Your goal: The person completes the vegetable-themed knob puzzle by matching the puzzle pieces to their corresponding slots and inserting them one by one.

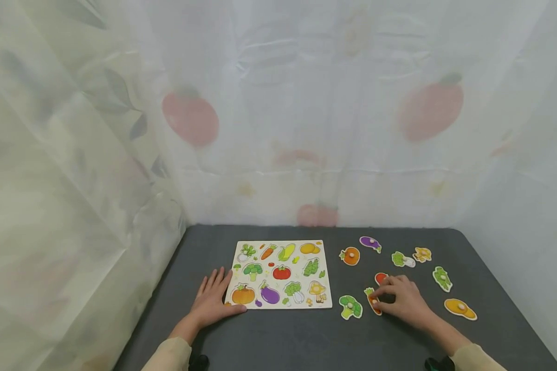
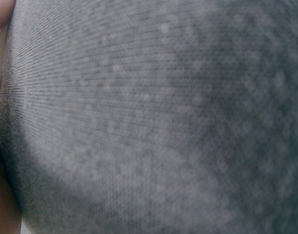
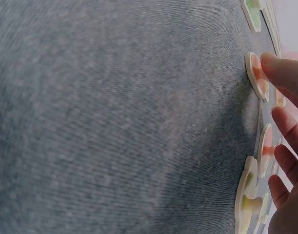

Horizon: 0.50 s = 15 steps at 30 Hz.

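My left hand (image 1: pixel 212 299) lies with fingers spread at the left edge of a white vegetable puzzle board (image 1: pixel 301 247), its thumb over the lower left corner. To the right of the board, my right hand (image 1: pixel 405 300) pinches a carrot puzzle piece (image 1: pixel 377 307) with thumb and forefinger at its knob. The right wrist view has the thumb (image 3: pixel 285 75) over a reddish piece (image 3: pixel 256 78), the other fingers loosely curled. Just beyond the fingers, a red tomato piece (image 1: pixel 380 277) is partly hidden by the hand. A broccoli piece (image 1: pixel 350 307) lies left of the carrot.
Behind the right hand are the pumpkin (image 1: pixel 350 256), eggplant (image 1: pixel 370 243), cabbage (image 1: pixel 403 259) and mushroom (image 1: pixel 422 254) pieces. Farther right lie a green piece (image 1: pixel 442 279) and a potato-like piece (image 1: pixel 460 308). A pale curtain (image 1: pixel 260 180) hangs behind the dark table (image 1: pixel 278 340).
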Tool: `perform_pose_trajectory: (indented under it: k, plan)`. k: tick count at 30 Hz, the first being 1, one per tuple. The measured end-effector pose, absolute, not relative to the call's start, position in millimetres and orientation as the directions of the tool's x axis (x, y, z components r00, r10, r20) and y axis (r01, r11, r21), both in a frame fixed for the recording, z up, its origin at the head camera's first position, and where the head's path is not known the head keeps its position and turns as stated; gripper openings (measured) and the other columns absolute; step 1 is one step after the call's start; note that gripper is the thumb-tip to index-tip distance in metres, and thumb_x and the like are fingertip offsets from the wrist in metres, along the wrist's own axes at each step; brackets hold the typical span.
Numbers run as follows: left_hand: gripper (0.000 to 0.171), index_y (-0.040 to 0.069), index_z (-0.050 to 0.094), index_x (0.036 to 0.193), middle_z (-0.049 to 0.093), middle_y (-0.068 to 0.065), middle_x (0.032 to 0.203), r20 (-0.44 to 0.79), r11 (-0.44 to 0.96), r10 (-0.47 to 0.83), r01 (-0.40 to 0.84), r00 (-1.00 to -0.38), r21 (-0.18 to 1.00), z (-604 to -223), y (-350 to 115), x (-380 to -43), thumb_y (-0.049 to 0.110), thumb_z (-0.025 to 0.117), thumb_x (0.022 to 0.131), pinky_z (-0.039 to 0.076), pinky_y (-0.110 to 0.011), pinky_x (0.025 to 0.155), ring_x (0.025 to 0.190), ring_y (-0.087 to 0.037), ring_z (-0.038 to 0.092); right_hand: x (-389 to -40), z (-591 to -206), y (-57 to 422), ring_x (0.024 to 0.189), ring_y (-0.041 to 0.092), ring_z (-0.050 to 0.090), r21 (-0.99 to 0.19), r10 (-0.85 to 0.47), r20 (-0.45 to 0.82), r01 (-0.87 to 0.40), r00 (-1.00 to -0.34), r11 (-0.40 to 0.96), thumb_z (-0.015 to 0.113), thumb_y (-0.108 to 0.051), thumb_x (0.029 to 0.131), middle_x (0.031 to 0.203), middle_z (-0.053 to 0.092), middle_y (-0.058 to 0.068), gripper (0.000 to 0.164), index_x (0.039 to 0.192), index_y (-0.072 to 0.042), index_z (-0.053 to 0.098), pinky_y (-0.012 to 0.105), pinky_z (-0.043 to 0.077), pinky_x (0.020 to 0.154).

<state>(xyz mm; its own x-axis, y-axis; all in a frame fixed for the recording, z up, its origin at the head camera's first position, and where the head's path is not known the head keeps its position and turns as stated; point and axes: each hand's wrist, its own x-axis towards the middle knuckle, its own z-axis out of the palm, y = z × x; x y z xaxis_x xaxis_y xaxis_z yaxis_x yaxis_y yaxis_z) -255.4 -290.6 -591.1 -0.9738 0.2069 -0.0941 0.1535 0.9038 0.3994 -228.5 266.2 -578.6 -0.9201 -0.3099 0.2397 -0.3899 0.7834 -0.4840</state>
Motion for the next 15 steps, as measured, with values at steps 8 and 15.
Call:
perform_pose_trajectory:
  k: [8, 15]
  plan:
    - [0.125, 0.014, 0.019, 0.165, 0.011, -0.016, 0.170, -0.102, 0.901, 0.213, 0.155, -0.972, 0.405, -592.1, -291.0, -255.5, 0.084, 0.067, 0.073, -0.003, -0.059, 0.122, 0.156, -0.040, 0.002, -227.9, -581.5, 268.1, 0.101, 0.020, 0.049, -0.499, -0.291, 0.245, -0.378, -0.925, 0.780, 0.089, -0.039, 0.079, 0.101, 0.060, -0.016, 0.016, 0.090, -0.044, 0.079, 0.052, 0.036, 0.083]
    - [0.126, 0.013, 0.020, 0.165, 0.012, -0.017, 0.170, -0.092, 0.896, 0.213, 0.157, -0.973, 0.415, -593.0, -291.3, -256.4, 0.084, 0.068, 0.073, -0.002, -0.060, 0.122, 0.156, -0.041, 0.003, -228.1, -581.7, 268.9, 0.101, 0.019, 0.048, -0.499, -0.288, 0.243, -0.374, -0.926, 0.782, 0.090, -0.038, 0.078, 0.099, 0.060, -0.019, 0.017, 0.086, -0.046, 0.077, 0.051, 0.037, 0.083]
